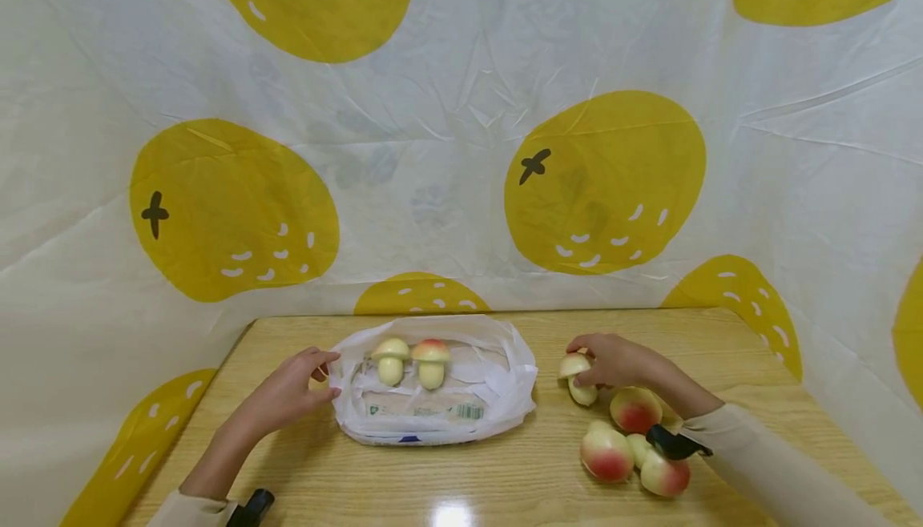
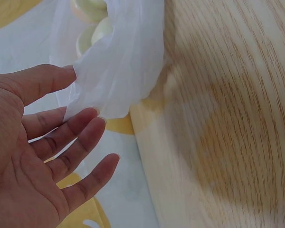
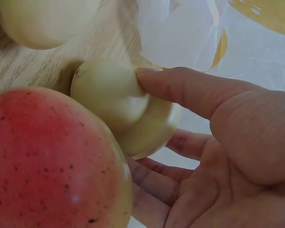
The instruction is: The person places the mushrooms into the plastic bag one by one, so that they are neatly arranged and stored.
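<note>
A white plastic bag point(image 1: 518, 407) lies on the wooden table with its mouth spread wide. Inside sit two toy mushrooms, one with a pale cap point(image 1: 392, 371) and one with a reddish cap point(image 1: 431, 374). My left hand point(image 1: 292, 387) holds the bag's left edge between thumb and fingers, the other fingers spread, as the left wrist view shows. To the right of the bag, my right hand point(image 1: 613, 359) grips another toy mushroom point(image 3: 107, 92), its thumb on the pale stem and fingers round the cap's far side.
Close by my right wrist, several more red-and-yellow mushrooms are grouped, among them one by the forearm point(image 1: 636, 409) and one nearer the front point(image 1: 607, 455). A white curtain point(image 1: 425, 207) with yellow fruit prints hangs behind the table point(image 1: 346, 483).
</note>
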Demonstrator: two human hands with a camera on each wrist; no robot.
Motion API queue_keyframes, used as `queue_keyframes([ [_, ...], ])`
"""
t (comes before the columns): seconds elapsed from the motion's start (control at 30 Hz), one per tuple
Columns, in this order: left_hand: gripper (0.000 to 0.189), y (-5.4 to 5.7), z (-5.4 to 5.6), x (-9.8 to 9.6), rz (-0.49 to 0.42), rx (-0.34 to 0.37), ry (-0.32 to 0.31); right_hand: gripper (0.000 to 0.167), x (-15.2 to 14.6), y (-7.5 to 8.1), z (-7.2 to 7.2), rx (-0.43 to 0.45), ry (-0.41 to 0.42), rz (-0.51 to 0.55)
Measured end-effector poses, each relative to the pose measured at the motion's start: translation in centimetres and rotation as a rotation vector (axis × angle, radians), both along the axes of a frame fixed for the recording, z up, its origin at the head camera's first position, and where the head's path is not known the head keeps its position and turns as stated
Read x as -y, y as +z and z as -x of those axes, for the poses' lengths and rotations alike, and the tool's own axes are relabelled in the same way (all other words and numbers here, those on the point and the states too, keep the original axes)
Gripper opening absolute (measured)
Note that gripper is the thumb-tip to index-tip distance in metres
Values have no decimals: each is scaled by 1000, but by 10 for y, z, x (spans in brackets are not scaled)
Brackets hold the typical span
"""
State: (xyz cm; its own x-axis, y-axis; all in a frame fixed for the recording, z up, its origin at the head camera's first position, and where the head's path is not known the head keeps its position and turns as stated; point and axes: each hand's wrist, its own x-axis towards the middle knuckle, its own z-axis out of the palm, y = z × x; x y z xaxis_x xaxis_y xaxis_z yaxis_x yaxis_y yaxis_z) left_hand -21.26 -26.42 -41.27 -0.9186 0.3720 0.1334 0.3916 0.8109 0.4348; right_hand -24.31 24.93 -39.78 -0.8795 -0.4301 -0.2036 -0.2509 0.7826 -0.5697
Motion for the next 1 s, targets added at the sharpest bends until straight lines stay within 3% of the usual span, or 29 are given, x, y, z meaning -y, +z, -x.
queue_keyframes([
  [0.17, 52, -1, 1, 0, 4, -14, -3, 52, -1, -1, -1, -52, 35, -52],
  [0.37, 52, -1, 1, 0, 7, -21, -1, 57, -3, 1, -2, -41, 73, -37],
  [1.0, 52, 1, 0, -2, -3, 6, 3, 52, -6, -3, 4, -14, 40, 96],
])
